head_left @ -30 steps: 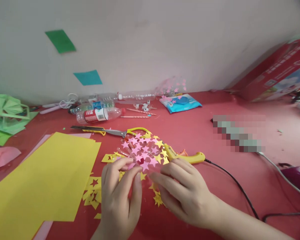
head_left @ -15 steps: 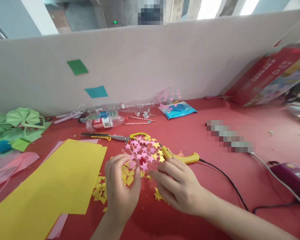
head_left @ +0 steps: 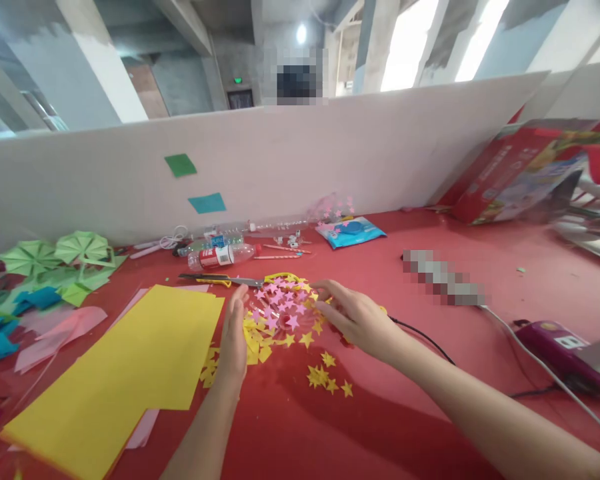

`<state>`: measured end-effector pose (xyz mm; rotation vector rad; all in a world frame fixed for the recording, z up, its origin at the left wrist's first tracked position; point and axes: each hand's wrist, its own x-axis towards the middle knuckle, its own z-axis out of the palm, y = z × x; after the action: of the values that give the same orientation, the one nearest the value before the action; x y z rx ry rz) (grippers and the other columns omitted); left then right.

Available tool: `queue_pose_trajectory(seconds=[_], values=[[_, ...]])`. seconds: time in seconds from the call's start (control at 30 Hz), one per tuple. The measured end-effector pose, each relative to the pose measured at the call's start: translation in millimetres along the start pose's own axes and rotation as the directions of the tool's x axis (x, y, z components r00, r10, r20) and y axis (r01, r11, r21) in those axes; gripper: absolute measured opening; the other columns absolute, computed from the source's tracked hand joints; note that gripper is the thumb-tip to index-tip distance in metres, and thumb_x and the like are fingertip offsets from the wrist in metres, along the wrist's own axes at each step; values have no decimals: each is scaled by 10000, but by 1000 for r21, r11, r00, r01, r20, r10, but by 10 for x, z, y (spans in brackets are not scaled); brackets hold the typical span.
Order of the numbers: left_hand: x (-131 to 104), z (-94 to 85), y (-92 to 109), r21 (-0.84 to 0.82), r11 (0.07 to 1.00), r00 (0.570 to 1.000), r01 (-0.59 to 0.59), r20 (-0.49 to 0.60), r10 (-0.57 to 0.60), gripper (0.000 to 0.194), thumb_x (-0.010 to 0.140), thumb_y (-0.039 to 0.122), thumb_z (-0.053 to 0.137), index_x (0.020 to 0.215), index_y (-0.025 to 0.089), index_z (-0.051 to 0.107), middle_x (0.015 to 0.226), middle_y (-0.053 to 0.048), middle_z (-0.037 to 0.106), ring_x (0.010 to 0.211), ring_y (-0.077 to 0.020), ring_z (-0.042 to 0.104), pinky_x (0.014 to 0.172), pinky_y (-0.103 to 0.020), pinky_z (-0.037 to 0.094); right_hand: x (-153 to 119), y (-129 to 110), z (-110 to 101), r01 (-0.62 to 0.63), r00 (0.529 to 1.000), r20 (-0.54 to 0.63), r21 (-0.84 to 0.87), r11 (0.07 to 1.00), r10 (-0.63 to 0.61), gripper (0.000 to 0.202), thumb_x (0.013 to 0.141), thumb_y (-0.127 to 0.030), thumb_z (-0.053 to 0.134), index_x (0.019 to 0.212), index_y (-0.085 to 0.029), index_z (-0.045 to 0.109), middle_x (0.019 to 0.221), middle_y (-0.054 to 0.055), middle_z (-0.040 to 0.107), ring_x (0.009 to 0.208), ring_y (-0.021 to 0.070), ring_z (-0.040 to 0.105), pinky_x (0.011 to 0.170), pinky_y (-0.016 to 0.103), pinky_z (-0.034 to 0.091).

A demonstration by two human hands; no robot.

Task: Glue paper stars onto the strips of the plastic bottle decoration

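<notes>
A clear rounded plastic piece covered in pink stars lies on the red table, with yellow stars along its right side. My left hand is upright at its left, fingers extended, holding nothing. At its upper right, my right hand hovers with fingers apart and nothing between them. Yellow paper scraps lie between my left hand and the starred piece. Loose yellow stars are below my right hand. The yellow glue gun is mostly hidden behind my right hand.
Yellow sheets lie at left, green folded paper beyond. Scissors, bottles and a blue packet are behind the stars. At right are a cable, a purple device and a red box.
My hands have moved apart, the left straightening and the right shifting up from the starred piece. The view has tilted up, showing more of the room, and more loose yellow stars show.
</notes>
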<state>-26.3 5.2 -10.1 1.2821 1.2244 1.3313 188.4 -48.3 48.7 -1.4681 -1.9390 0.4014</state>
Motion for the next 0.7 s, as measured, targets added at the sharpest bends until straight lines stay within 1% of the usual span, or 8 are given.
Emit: queue_pose_trajectory(seconds=[0.07,0.13,0.23,0.37,0.43,0.53,0.63,0.7], values=[[8,9,-28,-22,1000,999,10,38,-9,547,897,594,329,1261,234,521,1394,-105,500,1344,-242,405,1121,-434,285,43,20,2,-41,995,89,28,999,38,300,969,-372,385,1186,-195,493,904,42,703,693,155,642,628,266,454],[-6,14,-37,-8,1000,999,-12,36,12,531,895,587,344,1236,228,537,1322,-108,556,1289,-244,467,1093,-433,328,76,49,21,-26,994,104,36,999,22,313,972,-380,367,1201,-198,477,980,64,706,799,176,662,688,286,468],[-33,5,-34,75,995,998,-68,-4,68,483,891,573,376,1172,231,569,1231,-94,602,1203,-244,528,1025,-401,399,100,80,46,-11,996,89,27,1000,9,314,977,-397,346,1198,-213,472,1016,67,701,842,178,665,712,290,474],[-44,-14,-38,171,978,991,-118,-49,128,431,881,569,401,1083,230,576,1137,-69,612,1118,-234,546,949,-357,433,91,81,56,12,999,31,2,1000,-12,293,976,-369,349,1191,-214,473,1098,84,673,923,187,654,769,312,477],[-44,-12,-39,180,976,990,-120,-51,131,420,881,567,400,1056,226,572,1080,-59,613,1062,-224,558,919,-343,441,80,87,56,23,1000,-7,-17,1000,-24,284,969,-352,358,1175,-203,485,1124,98,655,950,192,647,794,321,479],[-41,8,-39,155,983,992,-101,-62,112,385,880,539,416,1046,226,564,1055,-54,606,1032,-211,560,894,-326,446,74,135,49,20,996,-81,-58,998,-25,279,958,-340,369,1143,-187,511,1108,104,643,992,202,627,848,333,469],[-26,24,-49,82,993,984,-82,-154,94,338,870,505,440,1006,220,558,1016,-50,603,994,-201,572,873,-316,452,93,243,29,-27,987,-159,-105,994,11,273,950,-317,355,1096,-179,540,1092,111,639,1014,210,612,865,333,457],[-14,24,-65,12,997,970,-82,-231,82,310,863,486,452,978,215,550,988,-44,603,951,-192,582,856,-312,456,113,343,18,-75,983,-178,-135,988,51,271,948,-320,351,1037,-184,569,1036,101,659,961,209,626,816,318,467]])
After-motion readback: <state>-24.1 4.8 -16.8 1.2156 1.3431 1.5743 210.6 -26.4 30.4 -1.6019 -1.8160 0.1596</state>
